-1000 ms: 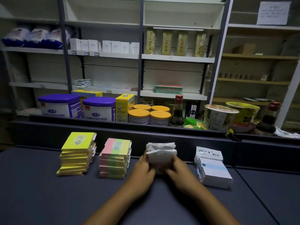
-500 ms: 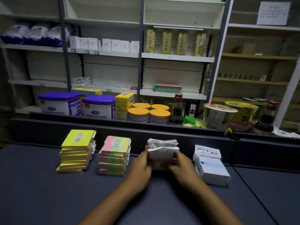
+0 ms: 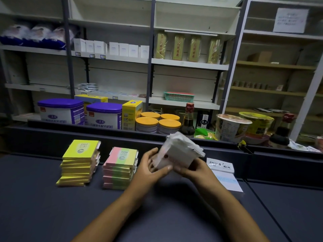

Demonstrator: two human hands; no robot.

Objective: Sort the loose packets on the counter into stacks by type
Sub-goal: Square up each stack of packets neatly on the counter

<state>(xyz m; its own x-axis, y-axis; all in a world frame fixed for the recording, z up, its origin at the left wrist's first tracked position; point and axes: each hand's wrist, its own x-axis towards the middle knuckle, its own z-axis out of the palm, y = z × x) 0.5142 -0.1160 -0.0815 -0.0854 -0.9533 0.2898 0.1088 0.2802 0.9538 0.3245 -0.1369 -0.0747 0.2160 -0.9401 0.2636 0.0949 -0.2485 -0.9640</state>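
Both hands grip a tilted bundle of white packets above the tabletop: left hand at eight o'clock, right hand at four.

Both hands gripping tilted white packet bundle above counter, yellow stack, pink-green stack

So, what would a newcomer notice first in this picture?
Both hands, left hand and right hand, hold a bundle of white packets lifted above the counter. To its left stand a yellow stack and a pink-green stack, with a white stack on the right.
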